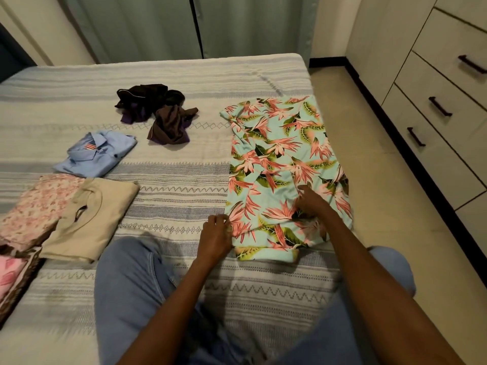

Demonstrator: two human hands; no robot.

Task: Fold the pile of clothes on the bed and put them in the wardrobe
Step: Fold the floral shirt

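Floral-print garment (279, 164) lies spread lengthwise on the right side of the bed (171, 180), its far end near the bed's right edge. Left hand (214, 237) pinches the garment's near-left edge, fingers curled on the fabric. Right hand (312, 202) rests on the cloth near the lower middle, fingers bunching a fold; exact grip hard to tell. Hands are apart, both on the garment. Folded stack at left: blue collared shirt (96, 154), beige top (91, 219) just beside a pink floral piece (39, 206). Unfolded dark brown and purple clothes (158, 114) sit heaped mid-bed, well apart from the hands. Drawer unit (445, 101) stands right of the bed. Person's jeans (131, 285) in foreground.
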